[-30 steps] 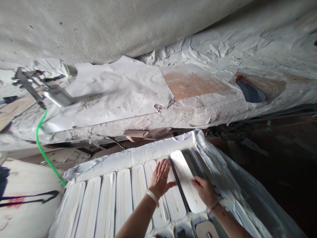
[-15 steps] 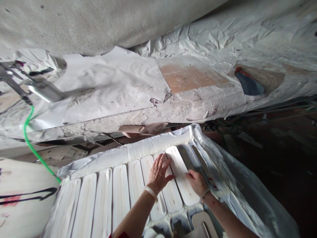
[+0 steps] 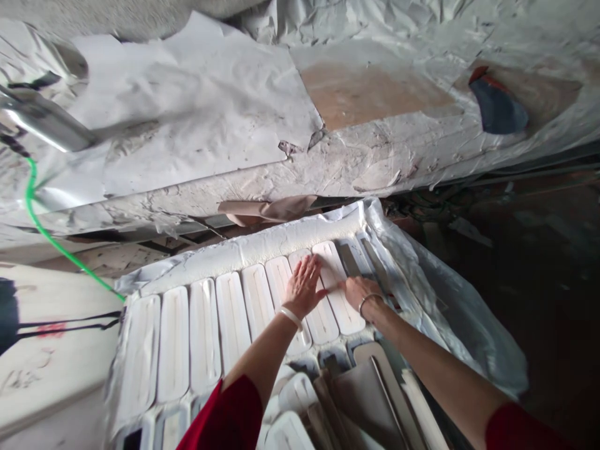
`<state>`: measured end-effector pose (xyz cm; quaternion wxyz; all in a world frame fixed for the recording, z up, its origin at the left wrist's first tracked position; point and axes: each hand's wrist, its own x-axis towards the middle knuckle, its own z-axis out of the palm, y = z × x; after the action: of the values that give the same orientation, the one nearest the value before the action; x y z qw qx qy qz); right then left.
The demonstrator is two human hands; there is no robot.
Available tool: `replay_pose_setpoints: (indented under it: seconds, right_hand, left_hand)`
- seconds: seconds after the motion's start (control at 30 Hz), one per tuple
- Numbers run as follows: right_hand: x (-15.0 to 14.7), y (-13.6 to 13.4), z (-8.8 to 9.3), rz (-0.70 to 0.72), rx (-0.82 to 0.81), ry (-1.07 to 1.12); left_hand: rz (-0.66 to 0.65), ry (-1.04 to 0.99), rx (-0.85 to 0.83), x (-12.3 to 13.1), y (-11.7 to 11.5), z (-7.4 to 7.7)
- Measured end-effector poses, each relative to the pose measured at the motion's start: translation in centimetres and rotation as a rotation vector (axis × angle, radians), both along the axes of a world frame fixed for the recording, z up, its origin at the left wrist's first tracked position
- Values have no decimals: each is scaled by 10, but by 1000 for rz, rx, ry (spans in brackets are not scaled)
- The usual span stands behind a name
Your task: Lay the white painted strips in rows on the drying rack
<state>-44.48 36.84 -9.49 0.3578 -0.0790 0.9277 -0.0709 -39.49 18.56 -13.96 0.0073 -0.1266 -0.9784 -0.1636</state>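
Note:
A row of several long white painted slats [image 3: 206, 331] lies side by side on a paint-crusted tray [image 3: 281, 240] lined with plastic sheet. My left hand [image 3: 302, 287] lies flat with fingers spread on two slats near the right end of the row. My right hand [image 3: 359, 292] rests with bent fingers on the rightmost white slat [image 3: 335, 284], pressing its right edge. Beyond that slat the tray bottom shows darker bare strips [image 3: 349, 259]. Both sleeves are red.
A paper-covered, paint-spattered bench [image 3: 210, 125] runs across behind the tray. A metal spray gun [image 3: 42, 119] with a green hose [image 3: 47, 234] lies at the left. More brown and white slats [image 3: 365, 394] lie below the row. A dark blue and red object [image 3: 497, 106] sits at right.
The rightmost slat has come down flat beside the others, under my right hand. The view has tilted down, so more loose slats show at the bottom.

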Motion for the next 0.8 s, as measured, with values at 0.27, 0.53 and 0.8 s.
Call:
replay_pose_setpoints:
  seconds: [0.27,0.53,0.8]
  right_hand:
    - [-15,8,-9,17,-34,-30]
    - [-19,17,-13,22,-166,-109]
    - [-14,22,-21,23,-145,-109]
  left_hand:
    - [-50,-76,15,2,-1,-7]
    - [-49,-85,27,1,-3,-7]
    - [-49,-52,51,4,-6,-9]
